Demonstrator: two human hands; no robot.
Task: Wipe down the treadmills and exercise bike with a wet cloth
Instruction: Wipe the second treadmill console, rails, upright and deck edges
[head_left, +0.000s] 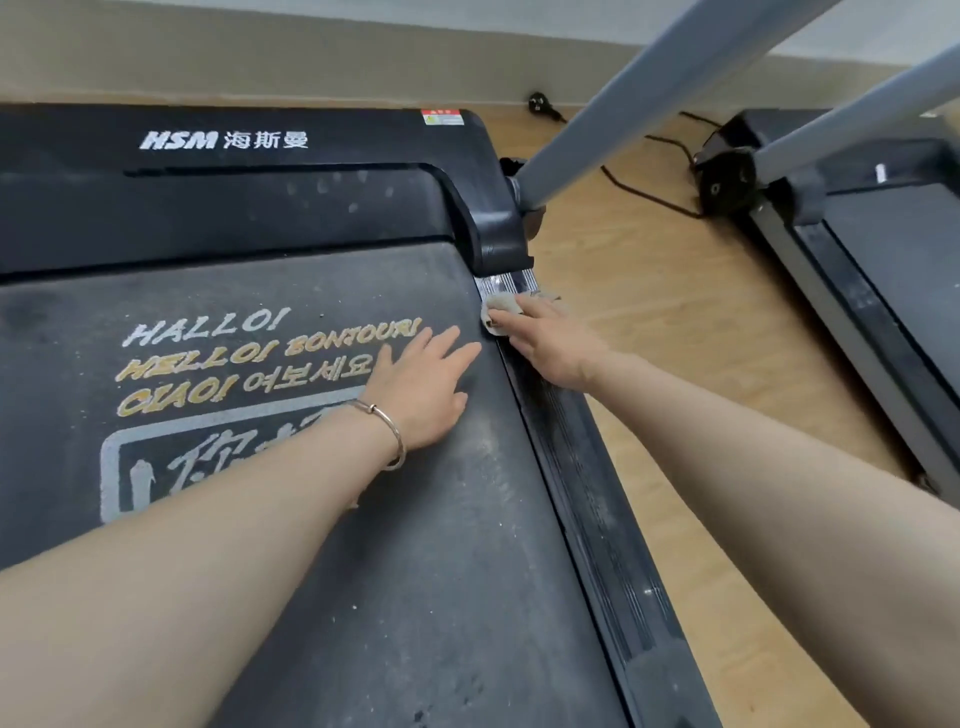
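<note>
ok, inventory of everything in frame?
black treadmill with white HSM logo: 1, black, left and centre
dusty printed belt: 1, black, white-gold lettering, on it
ribbed side rail: 1, black, belt's right edge
second treadmill: 1, black, far right, cropped
slanted metal uprights: 2, grey, top right
power cable with plug: 1, black, floor between treadmills
wood-look floor: 1, tan, right side
crumpled cloth: 1, off-white, on rail's front end, under right fingers
thin metal bangle: 1, silver, left wrist
left hand: 1, flat on belt
right hand: 1, pressing cloth on rail
</note>
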